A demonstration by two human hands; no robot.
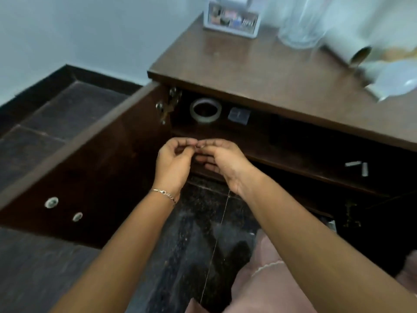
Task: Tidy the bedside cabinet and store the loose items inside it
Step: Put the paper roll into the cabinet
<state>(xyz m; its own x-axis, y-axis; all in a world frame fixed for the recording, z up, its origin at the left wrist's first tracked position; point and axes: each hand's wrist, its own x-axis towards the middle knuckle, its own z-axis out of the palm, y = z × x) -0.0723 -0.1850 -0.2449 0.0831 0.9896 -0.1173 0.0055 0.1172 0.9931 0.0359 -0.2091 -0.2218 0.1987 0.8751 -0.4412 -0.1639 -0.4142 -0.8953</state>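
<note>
A thin thread hangs from the two hands down toward the floor, in front of the open bedside cabinet. The left hand and right hand meet fingertip to fingertip at the height of the upper shelf edge, each pinching the top end of the thread or some small item on it — which of these is too small to tell. A bracelet sits on the left wrist.

Inside the cabinet, on the upper shelf, a tape roll lies flat near the hinge, with a small square packet just beside it. Two small white pieces lie further right on the lower shelf. The cabinet door stands swung wide to the left.

On the cabinet top: a clear organiser box at the back, a clear jar beside it, and a paper roll lying on its side at the right.
</note>
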